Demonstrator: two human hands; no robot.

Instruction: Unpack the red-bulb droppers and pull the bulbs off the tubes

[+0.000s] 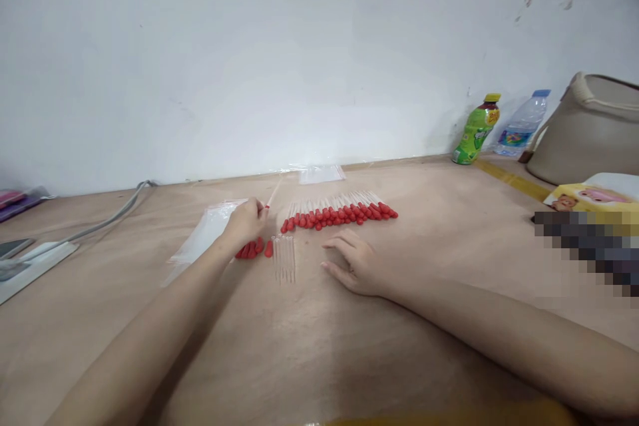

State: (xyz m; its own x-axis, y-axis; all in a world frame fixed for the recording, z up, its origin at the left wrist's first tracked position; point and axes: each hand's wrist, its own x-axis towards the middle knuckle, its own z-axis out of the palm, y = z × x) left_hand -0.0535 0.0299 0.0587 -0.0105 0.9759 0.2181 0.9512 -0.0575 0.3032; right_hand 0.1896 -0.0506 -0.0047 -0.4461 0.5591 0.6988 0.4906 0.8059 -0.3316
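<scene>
My left hand (245, 221) is closed, its fingertips pinching a thin clear dropper (272, 194) that points up and away, with a bit of red showing at the fingers. Below that hand lie several loose red rubber bulbs (251, 249), partly hidden by the wrist. Beside them several bare glass tubes (284, 258) lie side by side. A long row of droppers with red bulbs (339, 214) stretches across the table, bulbs toward me. My right hand (352, 262) rests on the table below the row, fingers apart and curved, holding nothing.
Clear zip bags (212, 229) lie left of my left hand, another bag (322, 175) by the wall. A green bottle (476, 131), a water bottle (523, 125), a beige bag (589, 126) and a yellow tissue pack (599, 198) stand right. A grey cable (114, 216) runs left.
</scene>
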